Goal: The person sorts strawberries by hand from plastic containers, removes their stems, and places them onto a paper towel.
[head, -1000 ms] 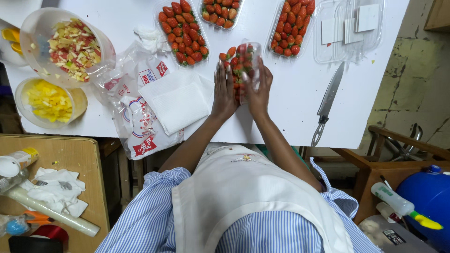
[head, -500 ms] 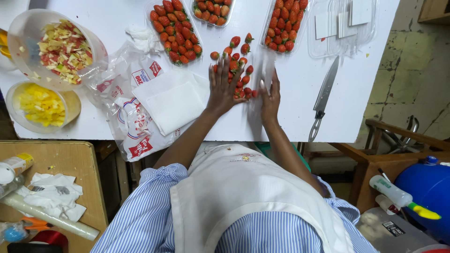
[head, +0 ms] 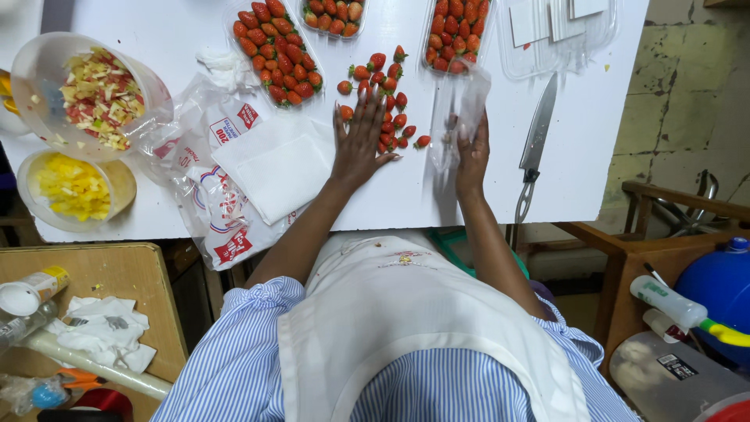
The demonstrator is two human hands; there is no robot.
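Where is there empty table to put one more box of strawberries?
Bare white table lies along the near edge, between the folded white cloth and the knife. The far side is crowded with strawberry trays, and loose strawberries spread by the left hand.

Both bare arms reach forward from striped sleeves across the near edge of the counter. The left hand [head: 361,137] lies flat, palm down, fingers [head: 373,100] spread wide and pointing toward the far edge. The right hand [head: 471,144] sits just beside it, wrist straight, fingers curled in a loose pinch.
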